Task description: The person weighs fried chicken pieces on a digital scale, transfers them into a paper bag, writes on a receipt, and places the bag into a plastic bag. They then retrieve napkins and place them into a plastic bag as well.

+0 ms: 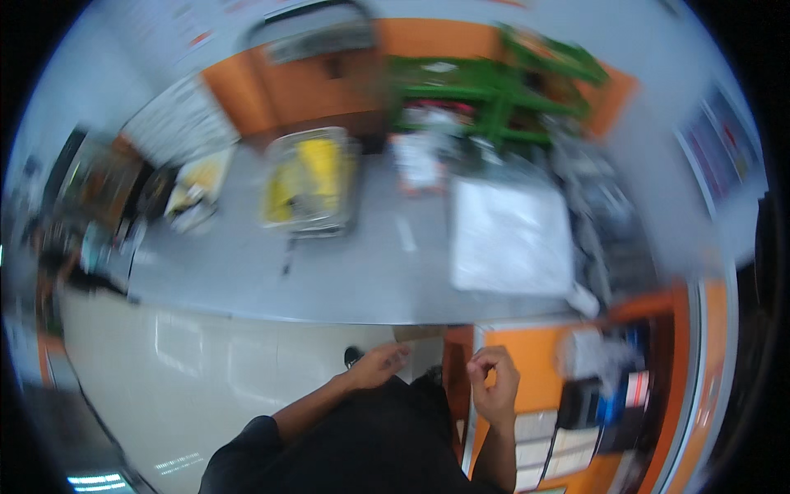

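My left hand [379, 365] hangs in front of my body, just short of the front edge of a grey table [370, 272]; its fingers are loosely curled, and blur hides whether it holds anything. To the right, my right hand [495, 383] is raised over an orange shelf unit, thumb and index finger curved towards each other, with no object visible in it. Beyond the hands, a stack of white plastic sheets or bags [511, 238] lies on the table. Left of that stands a clear tray [308, 179] with yellow contents. The whole view is motion-blurred.
Green plastic racks [450, 77] stand at the back, with grey plastic-wrapped items [608, 204] along the right. A dark strip [288, 254] lies near the tray. Boxes [574, 447] and a plastic bag [592, 355] occupy the orange shelf [531, 346]. A person [77, 272] is at far left.
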`<action>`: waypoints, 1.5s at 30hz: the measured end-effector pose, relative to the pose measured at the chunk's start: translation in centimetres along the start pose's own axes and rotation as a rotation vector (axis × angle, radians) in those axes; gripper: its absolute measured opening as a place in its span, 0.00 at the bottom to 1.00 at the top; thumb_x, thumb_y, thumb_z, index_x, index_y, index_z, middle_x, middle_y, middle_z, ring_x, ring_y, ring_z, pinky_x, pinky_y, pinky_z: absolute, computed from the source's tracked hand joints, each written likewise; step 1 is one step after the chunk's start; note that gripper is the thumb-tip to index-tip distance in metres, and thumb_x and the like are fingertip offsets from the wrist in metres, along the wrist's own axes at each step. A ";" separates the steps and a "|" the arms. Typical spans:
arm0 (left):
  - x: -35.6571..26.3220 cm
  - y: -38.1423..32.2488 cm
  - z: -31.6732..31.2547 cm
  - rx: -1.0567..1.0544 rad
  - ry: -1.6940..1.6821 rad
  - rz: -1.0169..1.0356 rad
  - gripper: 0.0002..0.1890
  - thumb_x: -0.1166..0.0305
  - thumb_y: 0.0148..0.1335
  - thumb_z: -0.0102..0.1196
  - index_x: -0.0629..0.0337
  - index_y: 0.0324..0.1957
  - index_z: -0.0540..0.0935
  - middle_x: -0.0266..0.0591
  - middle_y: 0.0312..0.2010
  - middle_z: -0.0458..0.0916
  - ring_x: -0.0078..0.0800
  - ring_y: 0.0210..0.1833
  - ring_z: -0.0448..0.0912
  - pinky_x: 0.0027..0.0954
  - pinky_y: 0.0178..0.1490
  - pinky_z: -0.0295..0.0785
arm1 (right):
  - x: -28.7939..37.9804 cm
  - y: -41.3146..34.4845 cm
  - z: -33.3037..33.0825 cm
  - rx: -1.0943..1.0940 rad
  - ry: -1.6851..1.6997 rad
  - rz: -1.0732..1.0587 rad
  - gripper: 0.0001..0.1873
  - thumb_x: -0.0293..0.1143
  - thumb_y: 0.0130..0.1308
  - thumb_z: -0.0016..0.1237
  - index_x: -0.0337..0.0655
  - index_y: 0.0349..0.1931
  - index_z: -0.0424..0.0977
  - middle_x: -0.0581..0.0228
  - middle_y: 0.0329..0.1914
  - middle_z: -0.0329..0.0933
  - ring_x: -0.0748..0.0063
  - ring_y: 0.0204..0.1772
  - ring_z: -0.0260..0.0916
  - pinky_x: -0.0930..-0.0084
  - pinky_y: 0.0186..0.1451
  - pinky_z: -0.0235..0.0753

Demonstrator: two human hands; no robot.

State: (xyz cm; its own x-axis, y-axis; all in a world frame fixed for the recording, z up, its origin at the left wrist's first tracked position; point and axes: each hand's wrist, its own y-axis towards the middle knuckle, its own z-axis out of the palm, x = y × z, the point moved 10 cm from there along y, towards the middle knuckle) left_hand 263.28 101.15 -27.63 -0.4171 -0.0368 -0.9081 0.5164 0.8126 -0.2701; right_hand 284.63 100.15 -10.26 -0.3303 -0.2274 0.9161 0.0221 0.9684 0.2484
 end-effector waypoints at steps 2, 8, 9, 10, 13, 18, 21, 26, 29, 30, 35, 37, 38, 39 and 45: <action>10.0 -5.6 -3.6 -0.076 0.098 -0.076 0.22 0.61 0.69 0.53 0.58 0.61 0.73 0.51 0.54 0.76 0.44 0.54 0.76 0.38 0.58 0.70 | 2.7 1.5 9.3 0.230 0.029 -0.123 0.02 0.22 0.67 0.48 0.35 0.37 0.70 0.58 0.37 0.74 0.72 0.37 0.70 0.77 0.40 0.71; 33.7 -26.0 -4.3 -0.206 -0.785 -0.679 0.32 0.45 0.69 0.45 0.54 0.68 0.68 0.44 0.65 0.71 0.38 0.65 0.69 0.43 0.69 0.61 | 7.1 -0.3 36.9 0.868 0.029 -0.209 0.08 0.25 0.68 0.48 0.35 0.45 0.73 0.61 0.40 0.76 0.74 0.36 0.72 0.78 0.39 0.73; 33.9 -28.1 -5.2 -0.212 -0.903 -0.605 0.33 0.45 0.69 0.45 0.53 0.69 0.67 0.42 0.67 0.69 0.37 0.67 0.67 0.44 0.69 0.60 | 8.8 -0.5 41.3 0.949 0.043 -0.217 0.08 0.26 0.69 0.48 0.36 0.46 0.73 0.61 0.40 0.76 0.74 0.36 0.72 0.78 0.39 0.73; 35.3 -31.4 -4.9 -0.270 -0.974 -0.607 0.32 0.46 0.70 0.44 0.53 0.70 0.66 0.42 0.67 0.68 0.38 0.67 0.67 0.45 0.69 0.60 | 10.0 -1.8 45.3 1.013 0.086 -0.218 0.09 0.27 0.69 0.49 0.36 0.46 0.73 0.61 0.40 0.76 0.73 0.35 0.73 0.78 0.38 0.74; 31.4 -39.3 -12.4 -0.576 -1.143 -0.813 0.30 0.51 0.71 0.44 0.56 0.69 0.66 0.43 0.67 0.68 0.40 0.69 0.66 0.46 0.68 0.62 | 15.5 -2.6 56.7 1.180 0.131 -0.261 0.10 0.28 0.68 0.50 0.36 0.47 0.74 0.62 0.40 0.77 0.73 0.34 0.74 0.77 0.38 0.74; 32.7 -48.6 -26.3 -1.201 -0.982 -0.600 0.27 0.54 0.71 0.51 0.57 0.66 0.70 0.43 0.62 0.73 0.35 0.66 0.69 0.42 0.65 0.65 | 16.9 -5.9 70.6 1.422 0.073 -0.351 0.11 0.29 0.68 0.52 0.37 0.48 0.75 0.63 0.40 0.79 0.74 0.35 0.76 0.77 0.38 0.76; 30.6 -55.2 -38.7 -1.407 -0.818 -0.360 0.25 0.57 0.72 0.50 0.58 0.65 0.71 0.41 0.60 0.75 0.33 0.64 0.70 0.39 0.65 0.65 | 16.6 -7.1 79.0 1.510 0.133 -0.221 0.12 0.31 0.67 0.53 0.37 0.48 0.75 0.62 0.40 0.80 0.74 0.37 0.77 0.76 0.40 0.76; 10.2 -63.9 -57.8 -1.462 -0.153 0.220 0.21 0.62 0.72 0.49 0.61 0.62 0.73 0.52 0.65 0.67 0.41 0.67 0.67 0.41 0.67 0.63 | 20.2 -2.7 92.0 1.330 0.120 -0.329 0.12 0.33 0.67 0.54 0.37 0.47 0.77 0.61 0.39 0.81 0.74 0.40 0.78 0.76 0.40 0.77; 2.1 -69.3 -61.2 -1.459 0.175 0.598 0.21 0.56 0.70 0.52 0.59 0.57 0.76 0.55 0.63 0.66 0.51 0.66 0.66 0.54 0.63 0.66 | 26.7 -0.4 103.2 1.251 0.128 -0.376 0.11 0.33 0.68 0.53 0.37 0.46 0.77 0.60 0.39 0.82 0.73 0.40 0.78 0.76 0.40 0.76; -2.5 -72.0 -60.1 -1.495 0.321 0.684 0.21 0.54 0.70 0.51 0.58 0.56 0.78 0.51 0.62 0.68 0.51 0.66 0.65 0.58 0.61 0.67 | 32.4 -3.3 108.6 1.300 0.238 -0.474 0.11 0.32 0.68 0.53 0.36 0.46 0.77 0.61 0.39 0.82 0.73 0.40 0.78 0.75 0.40 0.76; 2.9 -78.7 -66.9 -1.554 0.070 0.971 0.21 0.59 0.63 0.57 0.49 0.57 0.76 0.48 0.56 0.71 0.41 0.65 0.63 0.54 0.59 0.68 | 43.0 -6.0 122.8 1.409 0.359 -0.670 0.10 0.30 0.67 0.52 0.35 0.45 0.76 0.62 0.39 0.80 0.74 0.39 0.76 0.77 0.38 0.74; 7.4 -83.1 -70.6 -1.535 0.064 1.023 0.26 0.58 0.60 0.60 0.47 0.61 0.74 0.49 0.57 0.71 0.37 0.66 0.62 0.51 0.61 0.67 | 44.8 -10.9 128.6 1.576 0.328 -0.656 0.10 0.29 0.67 0.52 0.35 0.45 0.76 0.63 0.40 0.79 0.75 0.39 0.75 0.78 0.38 0.74; 10.3 -85.0 -72.0 -1.521 -0.006 1.033 0.26 0.54 0.60 0.59 0.45 0.60 0.74 0.47 0.59 0.71 0.35 0.67 0.62 0.54 0.61 0.67 | 44.6 -13.2 131.1 1.653 0.302 -0.634 0.10 0.28 0.66 0.52 0.35 0.46 0.75 0.63 0.40 0.79 0.75 0.39 0.75 0.78 0.38 0.74; 13.8 -86.9 -73.7 -1.499 -0.077 1.045 0.27 0.50 0.60 0.59 0.43 0.60 0.75 0.45 0.60 0.71 0.32 0.69 0.61 0.57 0.61 0.66 | 43.5 -15.7 134.2 1.744 0.244 -0.589 0.10 0.28 0.66 0.52 0.36 0.46 0.75 0.62 0.41 0.79 0.73 0.40 0.75 0.77 0.38 0.74; 51.5 -97.8 -81.0 -2.044 -0.816 0.568 0.25 0.53 0.69 0.51 0.60 0.59 0.71 0.53 0.58 0.71 0.47 0.61 0.70 0.50 0.63 0.66 | 28.3 -22.6 151.0 1.789 -0.144 -0.323 0.10 0.28 0.65 0.52 0.37 0.46 0.76 0.60 0.42 0.78 0.71 0.42 0.76 0.75 0.40 0.74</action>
State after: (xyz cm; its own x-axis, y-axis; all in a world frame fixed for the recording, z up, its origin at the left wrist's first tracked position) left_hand 130.68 66.94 -22.08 0.0155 0.6172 -0.7867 -0.9899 0.1202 0.0747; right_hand 132.28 87.28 -37.52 -0.1878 -0.4914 0.8504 -0.9427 -0.1528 -0.2965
